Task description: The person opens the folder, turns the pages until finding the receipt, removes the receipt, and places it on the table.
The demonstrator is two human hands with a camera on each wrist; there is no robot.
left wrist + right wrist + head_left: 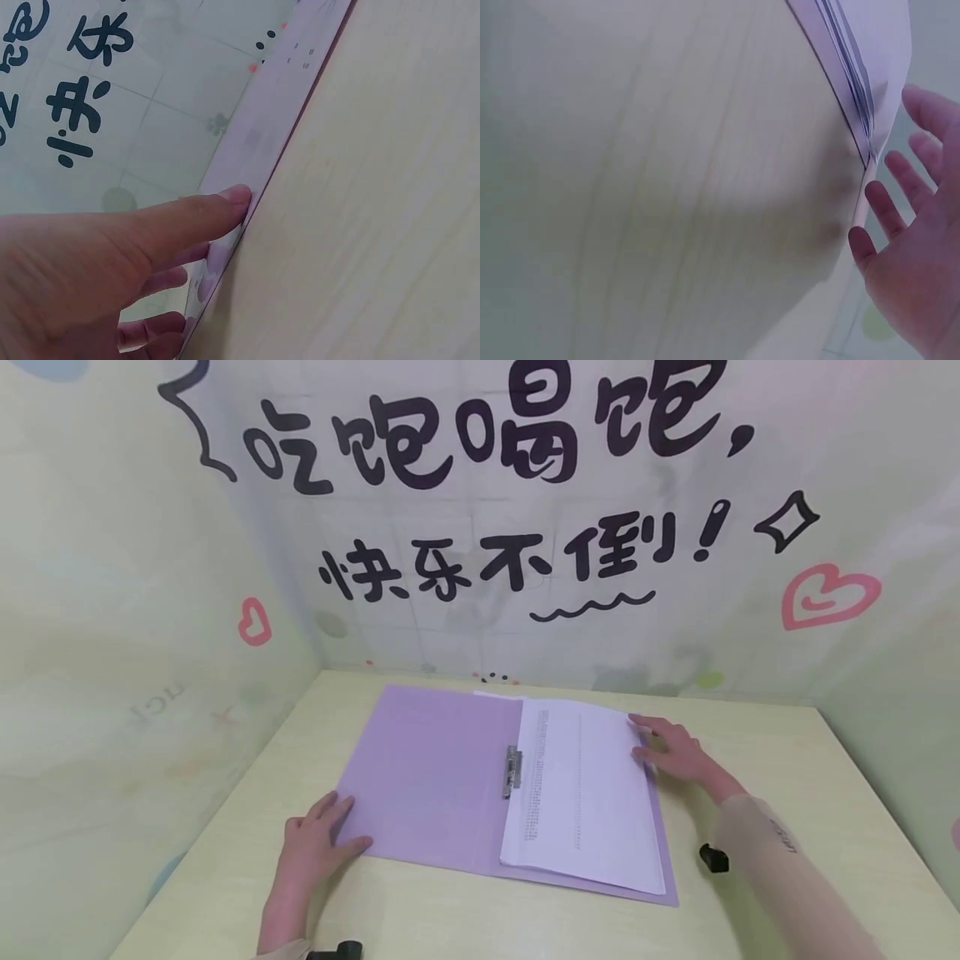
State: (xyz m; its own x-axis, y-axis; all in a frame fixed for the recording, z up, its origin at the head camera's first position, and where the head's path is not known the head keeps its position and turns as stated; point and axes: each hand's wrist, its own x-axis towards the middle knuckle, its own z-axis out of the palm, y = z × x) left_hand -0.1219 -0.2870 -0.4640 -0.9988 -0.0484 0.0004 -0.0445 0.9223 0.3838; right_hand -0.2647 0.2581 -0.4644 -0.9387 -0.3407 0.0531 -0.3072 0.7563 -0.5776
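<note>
My left grip (pixel 315 843) is spread at the near left corner of the folder (pixel 427 777), which lies open on the counter (pixel 420 918) between both hands. My right grip (pixel 675 756) is spread too, pinching nothing, fingertips at the right edge of the papers (pixel 592 793). Clip (pixel 512 772) sits inward of the right grip; can't tell if it's clamped. Step in hand, I'd judge: straightening the open folder. Next move probably calls for left steadying, right evening the paper edge.
</note>
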